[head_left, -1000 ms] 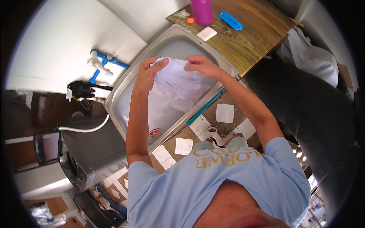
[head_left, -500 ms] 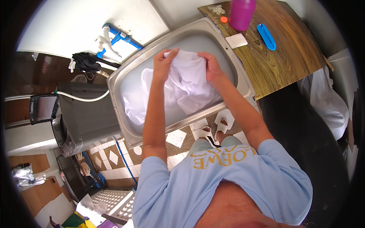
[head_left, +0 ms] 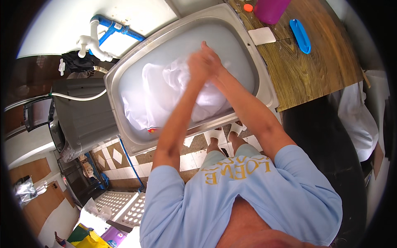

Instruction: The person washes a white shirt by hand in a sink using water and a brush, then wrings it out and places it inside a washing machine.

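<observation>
White wet cloth point(head_left: 155, 97) lies bunched in the cloudy water of a steel sink point(head_left: 268, 84). Over its right part, my left hand point(head_left: 197, 66) and my right hand point(head_left: 215, 62) meet, pressed against each other. Motion smears the left hand's fingers. Most of the right hand's fingers are hidden behind the left, with one digit pointing up at the far side. Whether cloth is caught between the palms cannot be made out. A small red and yellow patch point(head_left: 152, 130) shows at the cloth's near edge, beside my left forearm.
At the right, a wood-patterned tabletop point(head_left: 302, 74) holds a purple container point(head_left: 271, 10), an orange cap point(head_left: 248, 8), a pale square pad point(head_left: 261, 36) and a blue oblong brush-like object point(head_left: 300, 36). A white tap point(head_left: 93, 43) on blue pipe is beyond the sink's left side, near a grey appliance point(head_left: 80, 118).
My hands have come together from opposite sides of a raised fold of cloth. That stretched fold has dropped out of sight. The view has shifted, showing the red and yellow patch.
</observation>
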The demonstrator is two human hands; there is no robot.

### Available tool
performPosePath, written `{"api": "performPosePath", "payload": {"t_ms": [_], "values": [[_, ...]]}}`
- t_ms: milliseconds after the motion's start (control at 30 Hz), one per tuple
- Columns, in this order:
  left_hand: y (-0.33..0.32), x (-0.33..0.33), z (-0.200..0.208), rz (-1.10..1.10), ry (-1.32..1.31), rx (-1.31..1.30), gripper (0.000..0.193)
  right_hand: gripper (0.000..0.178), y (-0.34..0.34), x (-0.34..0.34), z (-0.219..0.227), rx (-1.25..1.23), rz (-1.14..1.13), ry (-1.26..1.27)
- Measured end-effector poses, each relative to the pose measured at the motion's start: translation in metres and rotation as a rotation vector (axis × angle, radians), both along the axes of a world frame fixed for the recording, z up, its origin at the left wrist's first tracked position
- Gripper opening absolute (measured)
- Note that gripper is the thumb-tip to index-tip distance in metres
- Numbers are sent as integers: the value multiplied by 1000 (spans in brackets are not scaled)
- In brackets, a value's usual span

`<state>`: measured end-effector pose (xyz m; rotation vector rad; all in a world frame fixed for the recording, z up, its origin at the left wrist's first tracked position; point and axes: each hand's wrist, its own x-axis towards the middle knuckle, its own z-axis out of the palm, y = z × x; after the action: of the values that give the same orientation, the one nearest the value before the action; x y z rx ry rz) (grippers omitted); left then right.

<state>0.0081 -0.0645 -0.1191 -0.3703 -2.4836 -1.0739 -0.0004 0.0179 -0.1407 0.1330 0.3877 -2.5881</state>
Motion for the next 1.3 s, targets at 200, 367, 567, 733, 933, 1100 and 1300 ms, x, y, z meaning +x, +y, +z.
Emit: {"api": "performPosePath", "payload": {"t_ms": [200,367,567,733,933,1100,1300], "values": [[-33,-30,20,234,-337,-9,14,36,-22,11,31,309,-103,-320],[27,-13,-8,56,228,-48,23,38,5,-30,-56,-494,153,396],[-28,-27,14,245,-199,44,17,40,-24,8,39,318,-68,-329],[-1,-5,-10,7,96,-9,10,38,0,8,18,229,-27,-192],[-27,-28,12,256,-184,52,12,39,-28,1,19,295,-112,-306],[18,10,8,-35,106,-18,13,41,7,-13,-37,114,-23,-21],[-57,-34,3,167,-186,49,40,36,-4,-10,41,678,-285,-341]]}}
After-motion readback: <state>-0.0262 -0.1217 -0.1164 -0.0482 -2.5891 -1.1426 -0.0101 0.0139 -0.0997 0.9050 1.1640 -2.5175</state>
